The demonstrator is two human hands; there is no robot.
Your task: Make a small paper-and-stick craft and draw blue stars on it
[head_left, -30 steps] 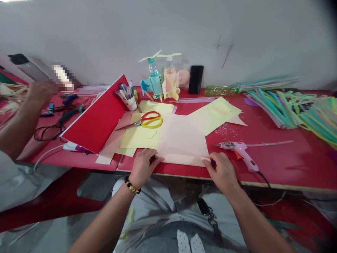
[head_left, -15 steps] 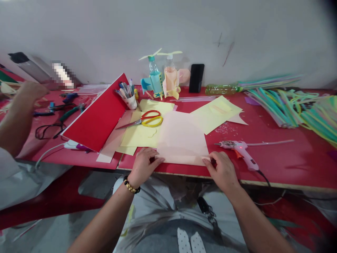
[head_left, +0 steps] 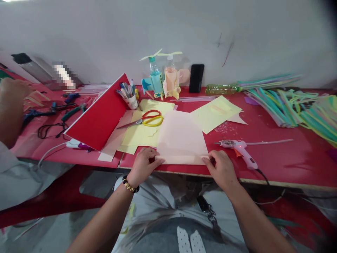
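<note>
A pale pink sheet of paper (head_left: pixel 182 135) lies in front of me, its near edge turned up into a narrow rolled or folded strip. My left hand (head_left: pixel 145 162) pinches the left end of that strip between thumb and fingers. At the strip's right end, my right hand (head_left: pixel 220 167) grips it the same way. Left of the sheet, scissors (head_left: pixel 149 119) with red and yellow handles rest on yellow paper (head_left: pixel 140 135). A pink glue gun (head_left: pixel 240 150) with a glue stick in it lies right of my right hand.
Behind stand two decorated bottles (head_left: pixel 157 82), a black phone (head_left: pixel 196 78) and a pen cup (head_left: pixel 131 102). A red board (head_left: pixel 98 121) leans at left, near pliers (head_left: pixel 72 111). Coloured strips (head_left: pixel 276 107) pile at right. A co-worker's arm (head_left: pixel 10 112) is at far left.
The turned-up strip along the paper's near edge looks a little more defined. My hands stay at its ends. The co-worker's arm has shifted left.
</note>
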